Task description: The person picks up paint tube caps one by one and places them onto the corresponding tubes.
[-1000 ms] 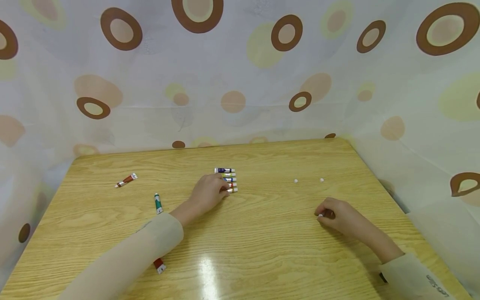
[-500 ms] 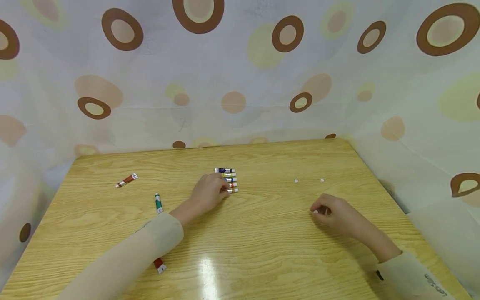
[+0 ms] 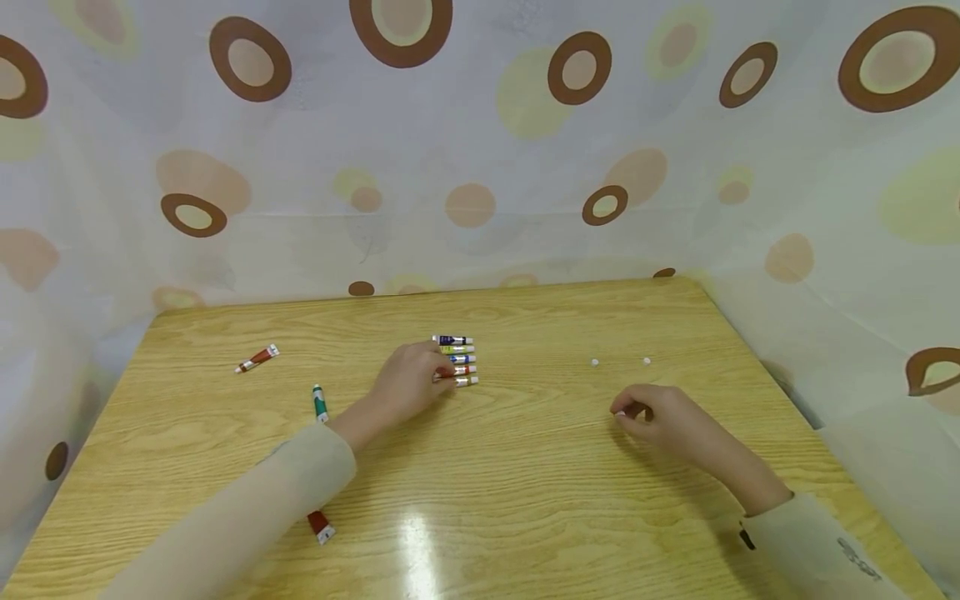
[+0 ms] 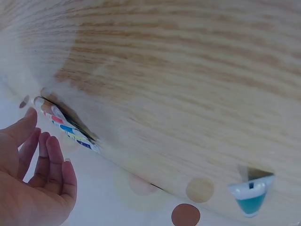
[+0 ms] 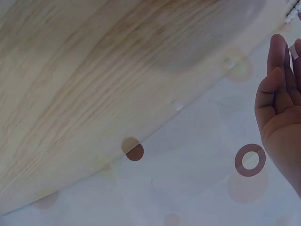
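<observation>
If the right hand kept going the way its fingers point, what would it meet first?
Judging by the head view, the right hand points left toward the row of paint tubes; only bare table lies between, though depth is uncertain.

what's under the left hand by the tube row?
The left hand covers the near ends of a row of paint tubes on the table; their capped ends stick out right. Whatever else lies under the palm is hidden.

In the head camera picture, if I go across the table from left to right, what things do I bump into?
Red-brown paint tube → green paint tube → left hand → row of paint tubes → first small white cap → right hand, pinching something small and white.
</observation>
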A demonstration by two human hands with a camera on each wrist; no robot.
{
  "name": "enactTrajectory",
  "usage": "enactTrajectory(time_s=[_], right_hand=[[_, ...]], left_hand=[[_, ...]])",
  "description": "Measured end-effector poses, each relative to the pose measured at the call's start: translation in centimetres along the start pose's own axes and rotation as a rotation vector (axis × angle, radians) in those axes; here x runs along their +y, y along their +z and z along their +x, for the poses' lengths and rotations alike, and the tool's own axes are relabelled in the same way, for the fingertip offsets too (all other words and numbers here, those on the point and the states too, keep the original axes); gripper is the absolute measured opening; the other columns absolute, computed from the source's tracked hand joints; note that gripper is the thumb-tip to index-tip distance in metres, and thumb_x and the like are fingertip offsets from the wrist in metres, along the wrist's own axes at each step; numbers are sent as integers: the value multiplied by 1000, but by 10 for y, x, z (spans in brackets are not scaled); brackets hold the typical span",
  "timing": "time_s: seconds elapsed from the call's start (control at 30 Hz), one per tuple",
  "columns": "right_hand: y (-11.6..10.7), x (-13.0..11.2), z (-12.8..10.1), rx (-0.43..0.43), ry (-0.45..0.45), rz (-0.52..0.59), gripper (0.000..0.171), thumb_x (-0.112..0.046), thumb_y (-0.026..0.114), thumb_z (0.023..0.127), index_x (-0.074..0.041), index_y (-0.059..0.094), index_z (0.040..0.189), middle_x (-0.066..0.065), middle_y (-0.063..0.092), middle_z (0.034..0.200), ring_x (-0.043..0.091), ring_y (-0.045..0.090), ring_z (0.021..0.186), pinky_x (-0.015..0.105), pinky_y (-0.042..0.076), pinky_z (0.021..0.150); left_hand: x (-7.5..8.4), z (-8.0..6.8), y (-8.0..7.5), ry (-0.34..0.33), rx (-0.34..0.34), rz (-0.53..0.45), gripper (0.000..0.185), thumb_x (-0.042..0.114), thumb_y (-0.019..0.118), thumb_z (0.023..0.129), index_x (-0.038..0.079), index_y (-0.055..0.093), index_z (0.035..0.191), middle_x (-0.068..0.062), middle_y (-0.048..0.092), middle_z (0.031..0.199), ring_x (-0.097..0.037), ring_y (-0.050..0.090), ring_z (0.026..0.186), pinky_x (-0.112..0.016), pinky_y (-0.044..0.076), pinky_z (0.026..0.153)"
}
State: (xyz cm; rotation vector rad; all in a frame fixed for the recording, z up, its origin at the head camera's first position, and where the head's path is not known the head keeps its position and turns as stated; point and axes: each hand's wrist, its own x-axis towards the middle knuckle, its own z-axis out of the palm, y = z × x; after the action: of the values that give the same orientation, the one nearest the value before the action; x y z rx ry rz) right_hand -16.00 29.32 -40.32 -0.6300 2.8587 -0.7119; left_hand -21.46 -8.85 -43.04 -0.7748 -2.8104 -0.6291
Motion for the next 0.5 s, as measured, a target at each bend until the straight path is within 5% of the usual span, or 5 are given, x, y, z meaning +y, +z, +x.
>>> enactTrajectory(time_s=[0.17,0.5], right_hand=[[3,-2,4,37,-28,-8,7,-9,71,96,-10,74,102,-5,74,93,1,63,83,23,53,70],[8,-9,13,112,-85,11,9,-8,70,97,-8,74,105,-4,75,95,4,63,84,23,53,70]], left_hand=[[-3,-6,-8,-35,-23,-20,13,18,82,89,10,82,99,-2,71,90,-10,61,75,-26,54,69],[-12,-24,-31,-75,-38,-15,20,21,83,88,9,81,104,-3,73,97,-15,68,86,-31,59,77]])
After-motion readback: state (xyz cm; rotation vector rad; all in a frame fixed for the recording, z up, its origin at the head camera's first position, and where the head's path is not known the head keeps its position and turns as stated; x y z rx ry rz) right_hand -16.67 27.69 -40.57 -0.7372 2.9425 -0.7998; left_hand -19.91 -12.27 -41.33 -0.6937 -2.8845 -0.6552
